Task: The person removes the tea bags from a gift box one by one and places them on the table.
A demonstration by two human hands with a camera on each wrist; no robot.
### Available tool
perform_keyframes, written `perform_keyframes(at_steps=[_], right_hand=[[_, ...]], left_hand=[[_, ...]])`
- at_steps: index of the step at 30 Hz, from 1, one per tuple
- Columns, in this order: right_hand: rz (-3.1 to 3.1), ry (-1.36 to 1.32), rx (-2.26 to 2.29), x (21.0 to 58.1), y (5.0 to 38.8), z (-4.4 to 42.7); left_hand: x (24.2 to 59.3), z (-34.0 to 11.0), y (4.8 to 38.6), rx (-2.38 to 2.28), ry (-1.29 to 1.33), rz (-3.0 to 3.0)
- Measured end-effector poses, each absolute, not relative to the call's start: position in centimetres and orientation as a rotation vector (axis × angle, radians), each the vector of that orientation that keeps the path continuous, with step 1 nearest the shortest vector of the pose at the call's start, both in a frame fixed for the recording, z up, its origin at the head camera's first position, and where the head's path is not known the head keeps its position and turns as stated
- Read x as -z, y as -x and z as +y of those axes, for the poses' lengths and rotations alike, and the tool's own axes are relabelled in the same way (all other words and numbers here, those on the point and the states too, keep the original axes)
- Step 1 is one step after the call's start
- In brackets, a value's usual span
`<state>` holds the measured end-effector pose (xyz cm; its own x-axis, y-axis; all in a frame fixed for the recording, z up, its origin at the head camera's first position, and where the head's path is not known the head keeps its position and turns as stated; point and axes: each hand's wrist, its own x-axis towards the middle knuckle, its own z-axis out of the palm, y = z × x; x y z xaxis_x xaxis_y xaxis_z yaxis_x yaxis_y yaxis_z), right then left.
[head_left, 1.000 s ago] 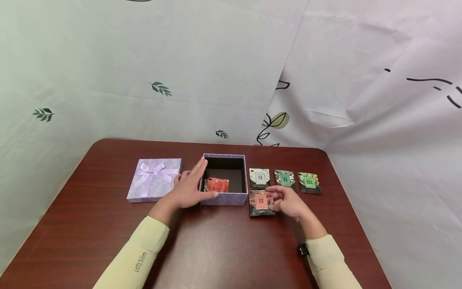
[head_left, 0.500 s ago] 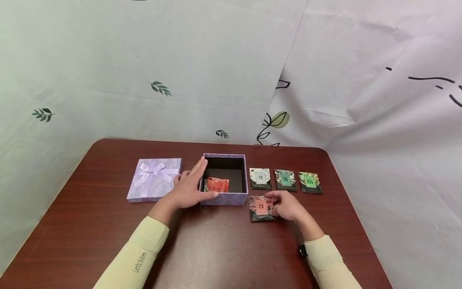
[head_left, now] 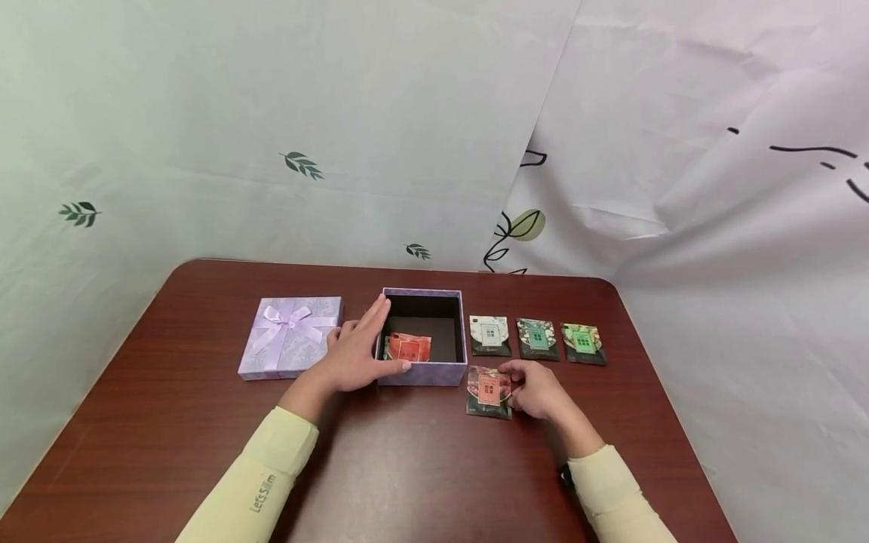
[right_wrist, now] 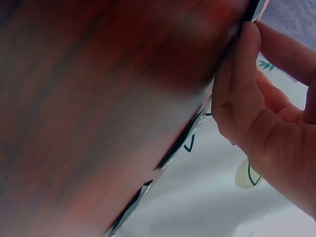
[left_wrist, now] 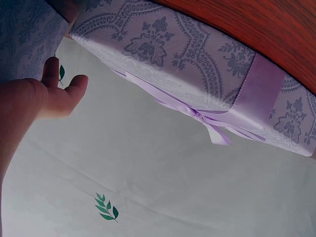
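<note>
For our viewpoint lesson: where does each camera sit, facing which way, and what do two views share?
Head: on the head, facing forward and down at the open box and sachets; left hand, right hand, sleeves show.
Left wrist: on that wrist, facing the ribboned lid; left hand shows in part.
Right wrist: on that wrist, facing across the table; right hand shows.
Head and left wrist share the ribboned lid.
</note>
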<state>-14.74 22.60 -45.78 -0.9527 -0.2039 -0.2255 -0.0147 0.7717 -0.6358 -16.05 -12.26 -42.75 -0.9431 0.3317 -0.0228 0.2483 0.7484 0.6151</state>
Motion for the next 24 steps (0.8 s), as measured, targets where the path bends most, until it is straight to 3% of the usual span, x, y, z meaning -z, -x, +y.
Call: perform_keyframes(at_steps=[10, 24], right_hand=[[2.735, 0.139, 0.869, 45.6, 15.1, 22.6], [2.829, 0.231, 1.085, 41.4, 16.6, 20.7]], left_hand=[[42.7, -12.3, 16.0, -0.966, -0.471, 2.811], [42.7, -12.4, 15.9, -0.97, -0.476, 2.819]])
